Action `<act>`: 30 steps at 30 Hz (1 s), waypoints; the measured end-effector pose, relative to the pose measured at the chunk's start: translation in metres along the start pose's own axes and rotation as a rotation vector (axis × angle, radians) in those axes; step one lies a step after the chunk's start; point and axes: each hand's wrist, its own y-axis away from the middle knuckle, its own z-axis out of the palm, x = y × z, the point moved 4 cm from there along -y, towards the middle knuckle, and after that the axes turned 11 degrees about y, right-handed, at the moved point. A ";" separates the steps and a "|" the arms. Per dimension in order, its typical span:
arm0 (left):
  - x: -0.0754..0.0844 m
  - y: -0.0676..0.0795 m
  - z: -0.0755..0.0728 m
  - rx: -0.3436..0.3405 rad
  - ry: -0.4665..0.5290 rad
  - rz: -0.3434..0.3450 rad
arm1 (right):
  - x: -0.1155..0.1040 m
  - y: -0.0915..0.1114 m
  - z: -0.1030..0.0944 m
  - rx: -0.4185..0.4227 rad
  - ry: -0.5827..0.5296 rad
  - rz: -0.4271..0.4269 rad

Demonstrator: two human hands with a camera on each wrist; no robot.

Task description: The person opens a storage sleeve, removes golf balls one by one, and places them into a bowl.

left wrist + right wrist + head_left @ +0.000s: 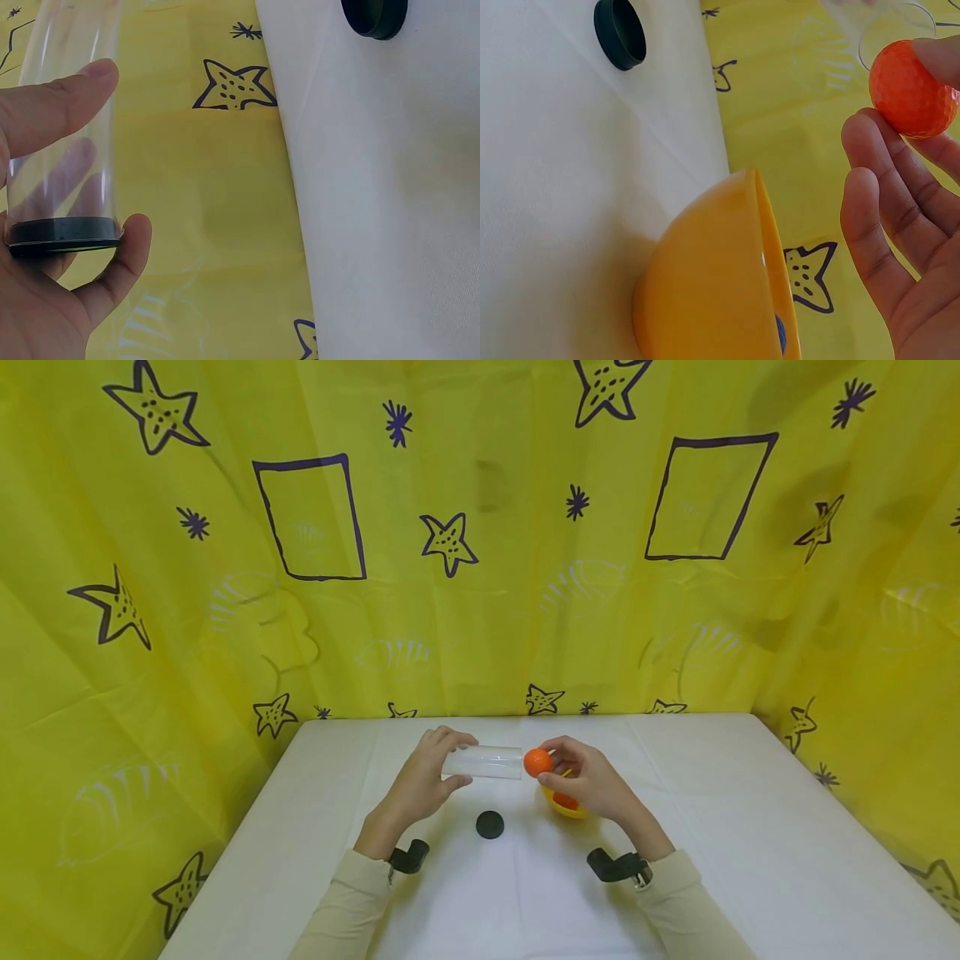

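Note:
My left hand (420,781) holds a clear plastic tube (491,762) lying roughly level, its open mouth facing right. In the left wrist view a dark cap (64,234) closes the tube's end near the palm. Between the thumb and fingers of my right hand (592,779) is an orange golf ball (537,762), just outside the tube's mouth. Below that hand stands a yellow bowl (705,277), partly hidden by it from above. Something orange (564,800) lies in the bowl, and a bit of a blue thing (781,334) shows past its rim.
A loose dark round cap (490,824) lies on the white-covered table (315,860), left of the bowl and nearer to me. Yellow curtains (480,627) with drawn stars hang behind the table and along both sides.

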 end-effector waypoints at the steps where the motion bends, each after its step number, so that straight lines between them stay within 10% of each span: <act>1: 0.000 0.000 0.000 0.001 0.000 0.003 | 0.001 0.000 -0.001 0.003 0.002 0.004; 30: 0.000 -0.001 0.000 0.012 0.072 -0.007 | 0.021 0.006 -0.040 0.121 0.027 0.004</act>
